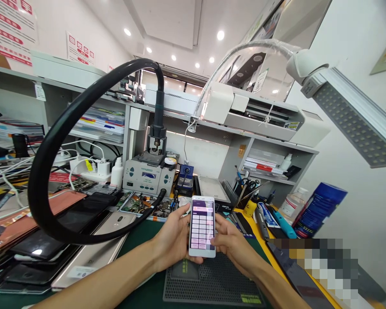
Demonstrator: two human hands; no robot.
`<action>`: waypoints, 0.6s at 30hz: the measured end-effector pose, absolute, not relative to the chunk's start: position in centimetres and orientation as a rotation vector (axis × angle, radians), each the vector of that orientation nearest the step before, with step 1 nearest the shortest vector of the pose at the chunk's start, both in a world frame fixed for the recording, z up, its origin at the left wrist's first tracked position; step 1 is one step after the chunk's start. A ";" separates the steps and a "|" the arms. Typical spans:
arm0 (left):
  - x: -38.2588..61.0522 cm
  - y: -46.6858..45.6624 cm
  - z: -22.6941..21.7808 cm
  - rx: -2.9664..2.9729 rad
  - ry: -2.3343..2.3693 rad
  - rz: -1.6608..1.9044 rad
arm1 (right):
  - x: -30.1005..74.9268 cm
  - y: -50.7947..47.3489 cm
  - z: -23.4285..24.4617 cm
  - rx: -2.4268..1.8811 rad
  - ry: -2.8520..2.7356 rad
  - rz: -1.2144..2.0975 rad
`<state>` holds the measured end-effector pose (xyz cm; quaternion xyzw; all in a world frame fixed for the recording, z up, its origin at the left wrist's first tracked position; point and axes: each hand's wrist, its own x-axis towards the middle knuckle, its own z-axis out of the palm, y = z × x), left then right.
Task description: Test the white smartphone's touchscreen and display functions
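Note:
A white smartphone (202, 227) is held upright over the work mat, its lit screen showing a purple grid of pale tiles. My left hand (175, 234) cradles it from the left and beneath, fingers closed around its edge and lower back. On the other side, my right hand (228, 238) grips the right edge, with the thumb on the lower right of the screen. Fingers behind the phone are hidden. Below lies a dark perforated mat (212, 285) on a green surface.
A hot-air station (147, 177) with a thick black hose (40, 163) stands behind. Stacked phones (93, 253) crowd the left, beside a tray of small parts (144, 205). Bottles, a blue can (321, 208) and a tool cup (244, 191) line the right. An LED lamp (357, 111) hangs above.

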<state>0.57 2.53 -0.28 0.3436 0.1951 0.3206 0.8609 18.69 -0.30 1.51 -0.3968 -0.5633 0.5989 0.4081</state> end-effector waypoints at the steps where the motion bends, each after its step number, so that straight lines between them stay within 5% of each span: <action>1: 0.5 2.5 -0.2 0.726 0.406 0.674 | 18.7 -0.3 1.4 -0.995 -1.425 1.502; 18: 0.7 2.0 0.3 0.735 0.399 0.667 | 19.4 0.1 2.0 -0.942 -1.334 1.616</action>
